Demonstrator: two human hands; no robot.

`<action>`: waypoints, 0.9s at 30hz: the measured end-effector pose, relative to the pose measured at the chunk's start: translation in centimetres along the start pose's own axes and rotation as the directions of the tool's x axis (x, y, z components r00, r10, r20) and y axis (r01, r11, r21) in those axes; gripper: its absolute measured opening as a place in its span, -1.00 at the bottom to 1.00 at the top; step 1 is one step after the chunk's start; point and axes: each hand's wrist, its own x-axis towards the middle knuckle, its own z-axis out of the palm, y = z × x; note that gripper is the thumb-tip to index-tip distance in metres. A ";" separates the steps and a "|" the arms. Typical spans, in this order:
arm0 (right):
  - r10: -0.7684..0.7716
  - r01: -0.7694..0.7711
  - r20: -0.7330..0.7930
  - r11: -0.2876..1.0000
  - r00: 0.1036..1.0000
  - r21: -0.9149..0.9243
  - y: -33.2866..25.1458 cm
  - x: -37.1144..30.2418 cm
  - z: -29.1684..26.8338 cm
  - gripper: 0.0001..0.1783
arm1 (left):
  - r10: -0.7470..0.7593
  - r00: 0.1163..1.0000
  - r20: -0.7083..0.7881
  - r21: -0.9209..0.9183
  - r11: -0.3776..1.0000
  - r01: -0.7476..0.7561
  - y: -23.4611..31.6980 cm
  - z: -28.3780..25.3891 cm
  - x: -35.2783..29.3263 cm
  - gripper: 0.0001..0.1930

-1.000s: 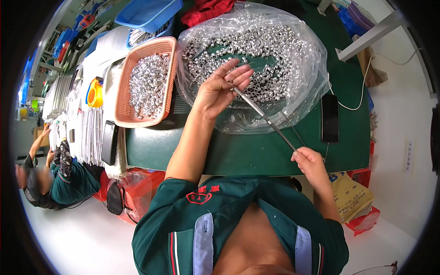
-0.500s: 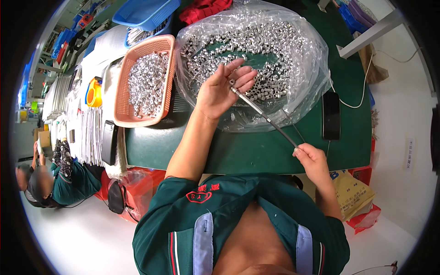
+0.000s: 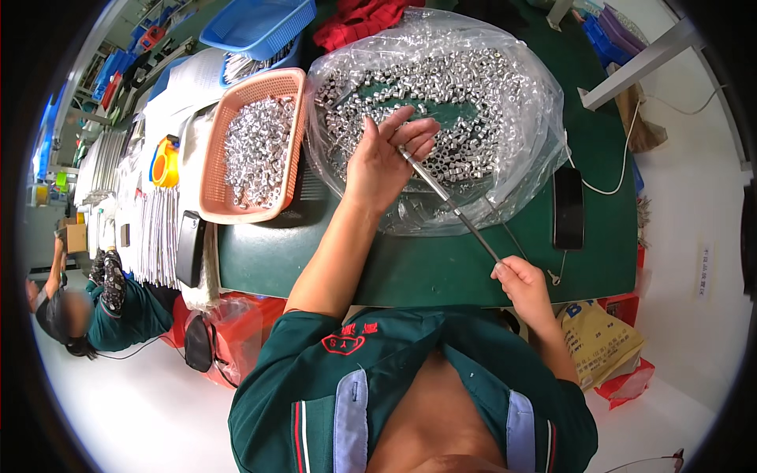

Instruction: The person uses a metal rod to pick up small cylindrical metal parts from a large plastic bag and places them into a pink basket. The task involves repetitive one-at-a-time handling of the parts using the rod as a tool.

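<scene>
Metal rod (image 3: 433,184) pinched in right grip (image 3: 523,287), tip at half-spread left grip (image 3: 382,162).

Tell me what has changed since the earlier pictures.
The left hand has lifted its thumb off the tip of the metal rod; the right hand shifted slightly left, still pinching the rod's near end. The peach basket and black phone stayed put.

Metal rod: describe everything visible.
Slim, straight, metallic-looking rod: thicker silvery upper section, thinner darker lower one. It slants from upper left to lower right, seen against the clear bag and green table. The right hand pinches its lower end; its upper end is at the open left hand.
</scene>
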 end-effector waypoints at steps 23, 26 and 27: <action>0.058 -0.132 0.212 0.926 0.975 0.353 0.8 -0.1 1.6 -0.74 | 0.274 0.954 0.124 0.476 0.827 -0.300 -1.4 1.3 -0.5 -0.26; 0.061 -0.165 0.241 0.884 0.969 0.438 1.3 0.3 2.4 -0.73 | 0.240 0.969 0.058 0.156 0.957 -0.246 -0.6 2.3 -0.6 -0.32; 0.055 -0.168 0.250 0.874 0.967 0.457 1.3 0.4 2.7 -0.73 | 0.242 0.970 0.029 0.045 0.969 -0.243 -0.4 2.6 -0.7 -0.35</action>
